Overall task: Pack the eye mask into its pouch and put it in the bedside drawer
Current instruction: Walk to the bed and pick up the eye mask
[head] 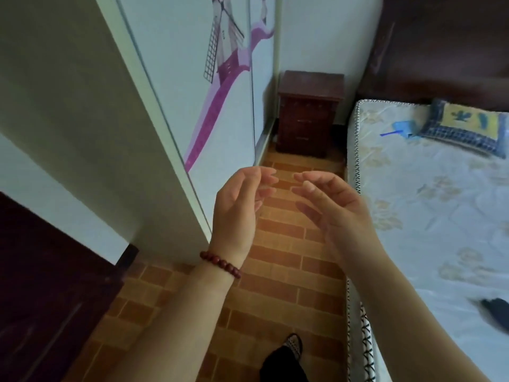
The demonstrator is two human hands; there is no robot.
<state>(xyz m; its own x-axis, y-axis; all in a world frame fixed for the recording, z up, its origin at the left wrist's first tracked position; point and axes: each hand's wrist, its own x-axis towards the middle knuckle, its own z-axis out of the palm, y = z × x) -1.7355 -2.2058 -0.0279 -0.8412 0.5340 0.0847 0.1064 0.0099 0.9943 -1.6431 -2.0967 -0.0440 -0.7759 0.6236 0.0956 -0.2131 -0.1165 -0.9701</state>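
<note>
My left hand (239,205) and my right hand (327,199) are raised in front of me over the floor, palms facing each other, fingers apart and empty. A dark wooden bedside cabinet (309,114) with shut drawers stands at the far end of the aisle against the wall. On the mattress near the pillow lies a blue item with a strap (403,129); I cannot tell whether it is the eye mask or the pouch. A dark object (497,312) lies at the right edge of the bed, cut off by the frame.
A bed with a patterned mattress (429,216) fills the right side, with a blue and yellow pillow (468,128) by the dark headboard. A wardrobe with sliding doors (154,106) lines the left. A narrow brick-pattern floor aisle (289,271) runs between them. My foot (293,344) shows below.
</note>
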